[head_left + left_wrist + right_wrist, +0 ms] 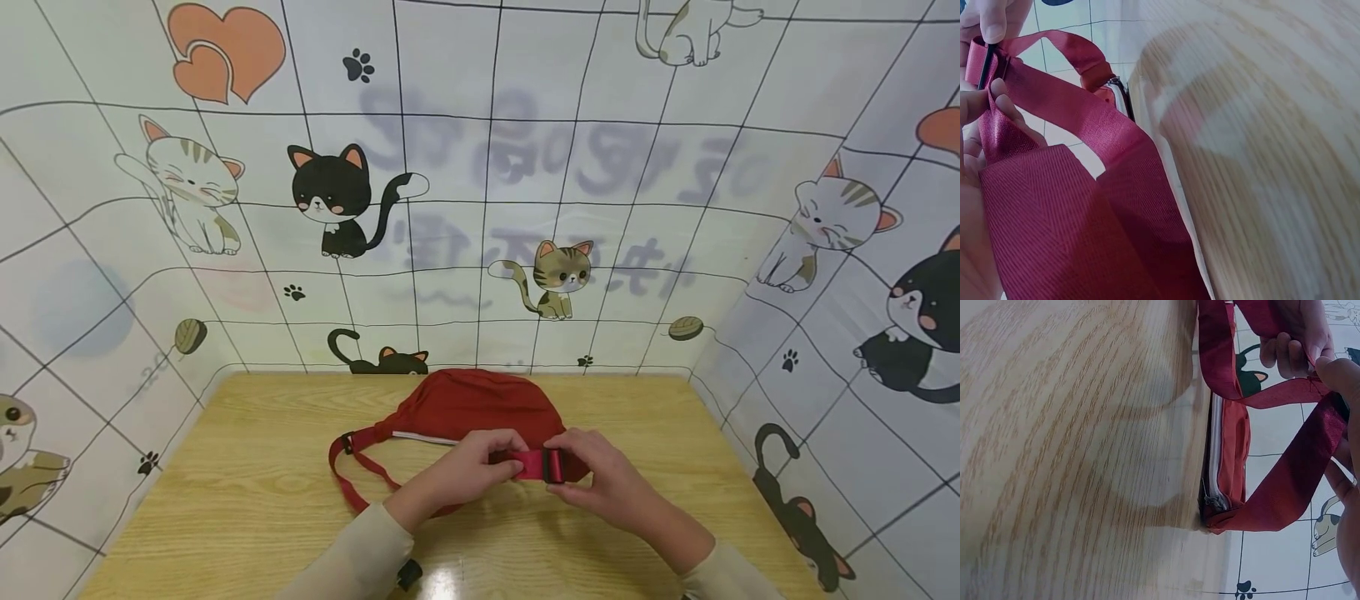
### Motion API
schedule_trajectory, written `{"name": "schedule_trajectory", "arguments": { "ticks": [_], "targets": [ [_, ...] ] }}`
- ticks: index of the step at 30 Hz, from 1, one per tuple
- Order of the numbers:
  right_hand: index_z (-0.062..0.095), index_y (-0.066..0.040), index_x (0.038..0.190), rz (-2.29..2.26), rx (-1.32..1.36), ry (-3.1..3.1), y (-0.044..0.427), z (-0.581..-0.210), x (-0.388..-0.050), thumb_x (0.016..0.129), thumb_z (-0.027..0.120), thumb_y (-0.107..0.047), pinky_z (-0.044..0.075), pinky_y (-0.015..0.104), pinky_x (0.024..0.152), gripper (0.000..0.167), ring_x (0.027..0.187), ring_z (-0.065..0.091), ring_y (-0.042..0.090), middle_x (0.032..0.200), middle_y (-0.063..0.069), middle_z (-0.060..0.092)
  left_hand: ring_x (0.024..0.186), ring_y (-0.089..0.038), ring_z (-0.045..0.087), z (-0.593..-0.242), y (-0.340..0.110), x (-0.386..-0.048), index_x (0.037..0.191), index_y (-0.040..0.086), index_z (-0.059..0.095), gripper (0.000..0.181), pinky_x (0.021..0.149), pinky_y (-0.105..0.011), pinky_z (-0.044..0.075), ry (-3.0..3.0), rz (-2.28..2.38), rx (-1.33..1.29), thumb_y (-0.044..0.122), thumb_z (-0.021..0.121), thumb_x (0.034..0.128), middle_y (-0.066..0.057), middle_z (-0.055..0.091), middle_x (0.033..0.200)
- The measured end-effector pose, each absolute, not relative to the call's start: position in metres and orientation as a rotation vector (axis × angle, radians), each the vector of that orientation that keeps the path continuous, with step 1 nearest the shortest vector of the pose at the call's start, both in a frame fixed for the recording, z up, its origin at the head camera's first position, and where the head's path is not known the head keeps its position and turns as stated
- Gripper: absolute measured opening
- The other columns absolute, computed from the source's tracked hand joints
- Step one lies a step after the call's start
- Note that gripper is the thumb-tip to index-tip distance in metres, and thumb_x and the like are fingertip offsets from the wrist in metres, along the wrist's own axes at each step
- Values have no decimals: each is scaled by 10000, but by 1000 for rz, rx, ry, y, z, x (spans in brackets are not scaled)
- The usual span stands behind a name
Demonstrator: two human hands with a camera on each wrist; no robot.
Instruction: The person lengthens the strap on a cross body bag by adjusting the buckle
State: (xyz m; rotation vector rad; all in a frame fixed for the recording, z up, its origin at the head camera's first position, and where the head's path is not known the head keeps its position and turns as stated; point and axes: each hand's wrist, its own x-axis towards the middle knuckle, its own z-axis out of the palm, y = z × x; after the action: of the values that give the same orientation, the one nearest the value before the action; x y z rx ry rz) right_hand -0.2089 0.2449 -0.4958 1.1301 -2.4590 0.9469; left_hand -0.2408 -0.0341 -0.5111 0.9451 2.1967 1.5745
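A red fabric waist bag (480,404) lies on the wooden table with its zipper edge toward me. In front of it my left hand (476,462) pinches the end of a red webbing strap (529,464) between thumb and fingers. My right hand (611,487) grips a black strap slider (552,465), through which the webbing passes. In the left wrist view, the strap (1085,112) loops away from the fingers toward the bag. From the right wrist, the strap (1285,481) runs from the bag's zipper end up to the right hand (1349,519), which partly hides the slider.
On the table (262,500), a second black slider (347,443) sits on the strap left of the bag. A small black piece (409,575) lies beside the left sleeve, its kind unclear. Cat-patterned sheeting (465,183) encloses the back and sides.
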Motion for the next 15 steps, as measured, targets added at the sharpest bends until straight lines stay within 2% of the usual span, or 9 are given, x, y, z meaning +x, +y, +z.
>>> {"name": "schedule_trajectory", "arguments": {
  "ticks": [4,10,15],
  "targets": [
    [688,-146,1333,977,1130,-2464,243,-496,-208,805,1009,-93,637,367,783,620,1018,636,213,1227,-101,708,900,-56,663,-509,-30,-241,1114,223,743,132,821,-239,541,2183,1577,955,100,705,1088,92,741,971],
    [690,-141,1329,995,1137,-2479,239,-494,-208,817,1002,-89,647,394,787,602,1056,618,127,1245,-106,707,900,-49,675,-508,-22,-241,1112,198,738,103,820,-237,557,2144,1590,967,103,707,1090,43,743,1000],
    [688,-129,1321,971,1139,-2471,236,-493,-208,814,1005,-97,644,404,808,599,1078,617,126,1259,-108,705,923,-49,688,-508,-22,-241,1135,218,729,136,843,-244,568,2153,1587,975,92,706,1088,15,746,1054]
  ]
}}
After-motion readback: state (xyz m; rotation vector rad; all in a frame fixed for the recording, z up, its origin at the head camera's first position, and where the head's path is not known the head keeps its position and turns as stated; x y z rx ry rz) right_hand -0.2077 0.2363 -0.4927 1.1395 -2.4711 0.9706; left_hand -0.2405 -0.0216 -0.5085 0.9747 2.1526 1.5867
